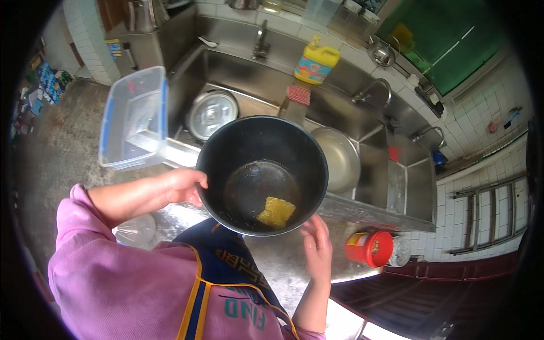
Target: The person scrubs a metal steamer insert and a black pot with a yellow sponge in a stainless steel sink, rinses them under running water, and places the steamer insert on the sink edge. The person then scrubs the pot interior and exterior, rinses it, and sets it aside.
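A deep black pot (259,140) is held up over the front edge of the sink, its mouth facing me. My left hand (185,186) grips its left side, thumb at the rim. At the lower right, my right hand (318,242) rests against the outer wall, its fingertips partly hidden by the pot. Inside, a yellow scrubbing pad (277,212) lies on the wet bottom near the wall. Behind the pot, a round metal lid (212,111) sits in the left basin, and a large metal bowl (340,159) is partly covered in the middle basin.
A clear plastic container (134,117) with blue clips stands left of the sink. A yellow detergent jug (316,63) and a red-and-white sponge (298,94) sit by the basins. Faucets (261,42) line the back. A red bucket (369,250) stands on the floor at right.
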Available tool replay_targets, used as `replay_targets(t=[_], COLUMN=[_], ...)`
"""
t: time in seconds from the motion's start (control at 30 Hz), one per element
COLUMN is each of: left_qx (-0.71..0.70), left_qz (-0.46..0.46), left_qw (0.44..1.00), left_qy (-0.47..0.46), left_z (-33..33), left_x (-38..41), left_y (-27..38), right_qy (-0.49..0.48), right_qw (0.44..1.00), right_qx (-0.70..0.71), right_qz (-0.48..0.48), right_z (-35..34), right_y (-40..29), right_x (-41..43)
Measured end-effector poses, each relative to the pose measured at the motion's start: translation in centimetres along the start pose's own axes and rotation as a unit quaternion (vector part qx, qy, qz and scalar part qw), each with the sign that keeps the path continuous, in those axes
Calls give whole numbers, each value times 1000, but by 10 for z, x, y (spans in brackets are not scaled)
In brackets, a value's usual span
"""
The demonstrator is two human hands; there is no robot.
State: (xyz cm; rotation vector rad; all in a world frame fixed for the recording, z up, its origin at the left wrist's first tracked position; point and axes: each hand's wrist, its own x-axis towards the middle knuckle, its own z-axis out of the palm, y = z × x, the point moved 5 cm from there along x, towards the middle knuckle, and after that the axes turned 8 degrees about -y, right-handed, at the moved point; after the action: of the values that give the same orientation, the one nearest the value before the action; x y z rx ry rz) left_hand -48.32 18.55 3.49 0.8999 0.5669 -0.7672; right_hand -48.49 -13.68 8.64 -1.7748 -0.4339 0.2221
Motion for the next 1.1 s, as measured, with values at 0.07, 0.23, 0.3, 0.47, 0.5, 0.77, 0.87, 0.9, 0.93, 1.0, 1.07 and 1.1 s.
replay_targets(t=[0.07,0.23,0.3,0.47,0.5,0.77,0.87,0.9,0.93,1.0,1.07,1.1], left_qx=[28,109,104,66,49,-41,-62,-55,-46,-15,-10,-6], left_qz=[-22,-7,19,46,53,43,65,68,53,63,66,63], left_qw=[999,993,993,990,990,966,967,969,968,963,962,959], left_qy=[-9,41,58,118,123,250,239,230,242,262,265,277], left_z=[20,31,42,61,59,71,67,75,78,84,86,87], left_x=[47,128,144,175,183,206,223,231,227,224,221,217], left_y=[16,68,104,174,188,262,274,284,289,299,304,307], right_qy=[6,-7,11,-9,-21,-77,-64,-71,-88,-181,-249,-279], right_qw=[1000,994,996,995,986,958,948,943,943,953,933,916], right_qx=[-7,-92,-66,-102,-164,-165,-215,-233,-231,-217,-254,-285], right_qz=[25,66,53,17,-4,-220,-226,-225,-223,-110,-52,-28], right_z=[-30,-102,-132,-190,-199,-180,-152,-153,-139,-112,-86,-72], right_y=[24,26,37,62,65,47,51,44,46,67,84,94], right_x=[20,99,134,234,263,548,646,672,696,741,764,767])
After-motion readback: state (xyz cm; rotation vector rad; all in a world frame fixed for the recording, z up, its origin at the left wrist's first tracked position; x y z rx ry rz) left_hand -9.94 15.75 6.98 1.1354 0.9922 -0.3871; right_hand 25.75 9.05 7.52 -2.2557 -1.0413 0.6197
